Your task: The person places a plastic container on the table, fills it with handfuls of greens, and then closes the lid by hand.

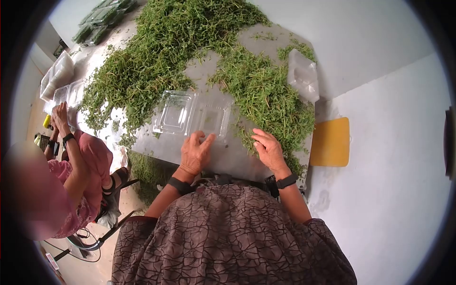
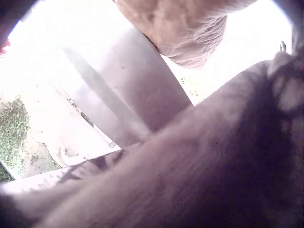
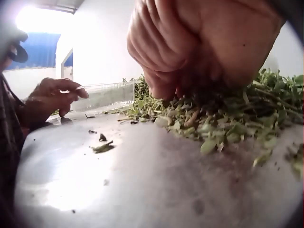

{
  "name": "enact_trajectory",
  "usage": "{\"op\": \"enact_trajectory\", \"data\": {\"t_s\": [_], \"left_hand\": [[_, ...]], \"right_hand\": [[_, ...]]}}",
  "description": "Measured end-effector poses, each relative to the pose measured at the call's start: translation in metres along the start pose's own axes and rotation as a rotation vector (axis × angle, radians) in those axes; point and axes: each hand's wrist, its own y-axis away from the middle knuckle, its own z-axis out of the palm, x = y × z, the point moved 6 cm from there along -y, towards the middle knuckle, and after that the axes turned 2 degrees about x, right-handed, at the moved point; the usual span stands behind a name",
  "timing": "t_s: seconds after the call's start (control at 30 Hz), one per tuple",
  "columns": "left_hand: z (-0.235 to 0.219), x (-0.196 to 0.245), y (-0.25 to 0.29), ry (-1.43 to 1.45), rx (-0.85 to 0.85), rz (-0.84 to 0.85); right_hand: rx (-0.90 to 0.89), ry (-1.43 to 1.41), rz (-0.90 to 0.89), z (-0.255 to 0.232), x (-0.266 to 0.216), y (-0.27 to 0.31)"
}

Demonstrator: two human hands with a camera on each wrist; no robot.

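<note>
A clear hinged plastic container (image 1: 178, 114) lies spread open on the metal table, a few leaf bits beneath it. My left hand (image 1: 195, 154) is at its near edge, and in the right wrist view that hand's (image 3: 54, 97) thumb and forefinger pinch the rim. To the right, my right hand (image 1: 270, 152) is at the near edge of a pile of leafy green sprigs (image 1: 266, 90). Close up, the right hand's (image 3: 204, 42) fingers curl down into the leaves, their tips hidden there. The left wrist view is washed out and mostly skin.
A larger heap of greens (image 1: 190, 28) covers the table's far side. Another clear container (image 1: 303, 76) stands on its side at the right edge, beside the wall. At left are stacked containers (image 1: 58, 76), packed boxes (image 1: 102, 21) and a seated person in pink (image 1: 90, 166). A yellow board (image 1: 330, 142) stands right of the table.
</note>
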Motion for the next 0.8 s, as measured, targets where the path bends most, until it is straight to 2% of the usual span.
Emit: {"op": "enact_trajectory", "data": {"t_s": [0.07, 0.1, 0.17, 0.23, 0.37, 0.47, 0.53, 0.57, 0.67, 0.7, 0.73, 0.8], "left_hand": [[0.002, -0.002, 0.000, 0.016, -0.009, -0.030], [0.002, -0.002, -0.001, 0.010, 0.001, -0.034], [0.000, 0.000, -0.001, -0.004, 0.006, -0.019], [0.001, 0.000, 0.001, -0.016, 0.004, -0.020], [0.004, -0.003, 0.003, -0.022, -0.002, 0.001], [0.004, -0.003, 0.004, -0.004, 0.019, 0.022], [0.004, -0.005, 0.004, 0.001, 0.016, 0.016], [0.005, -0.004, 0.004, 0.015, 0.005, 0.017], [0.004, -0.004, 0.004, 0.019, 0.002, 0.021], [0.004, -0.004, 0.005, 0.018, 0.003, 0.013], [0.004, -0.005, 0.005, 0.035, -0.005, 0.005], [0.006, -0.004, 0.005, 0.062, -0.015, 0.000]], "right_hand": [[-0.125, -0.119, 0.237, -0.004, 0.005, -0.004], [-0.129, -0.117, 0.226, -0.008, 0.003, -0.009], [0.141, 0.175, -0.032, -0.034, -0.012, -0.028], [0.294, 0.317, -0.084, -0.061, -0.028, -0.053], [0.370, 0.479, -0.063, -0.080, -0.031, -0.100], [0.313, 0.509, 0.020, -0.066, -0.014, -0.121], [0.146, 0.551, 0.205, -0.050, -0.001, -0.128], [0.235, 0.659, 0.108, -0.044, 0.004, -0.128], [0.332, 0.669, 0.027, -0.048, 0.008, -0.124], [0.449, 0.653, -0.072, -0.057, -0.004, -0.122], [0.443, 0.656, -0.073, -0.062, -0.007, -0.122], [0.532, 0.432, 0.033, -0.084, -0.007, -0.117]]}}
